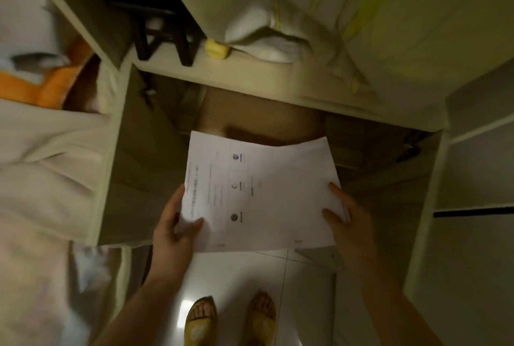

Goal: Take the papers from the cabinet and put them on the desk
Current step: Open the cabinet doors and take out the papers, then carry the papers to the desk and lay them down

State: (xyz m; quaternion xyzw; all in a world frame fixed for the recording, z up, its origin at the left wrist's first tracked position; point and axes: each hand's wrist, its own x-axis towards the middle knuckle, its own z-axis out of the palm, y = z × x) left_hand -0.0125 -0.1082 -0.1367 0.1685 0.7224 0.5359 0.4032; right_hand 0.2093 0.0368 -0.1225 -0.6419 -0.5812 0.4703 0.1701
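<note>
A thin stack of white printed papers (272, 195) is held flat in front of the open lower compartment of a pale cabinet (116, 151). My left hand (173, 228) grips the papers' left edge, thumb on top. At the right edge my right hand (345, 220) holds them with fingers on top. The sheets' far edge hangs over a brown cardboard box (258, 117) inside the compartment.
The shelf above (222, 70) carries a dark stool-like frame (161, 34), a yellow object (217, 49) and white bedding (264, 34). Pale clothes hang at the left (41, 151). A white shelving unit (472, 178) stands at the right. Glossy white floor tiles and my yellow sandals (200, 320) lie below.
</note>
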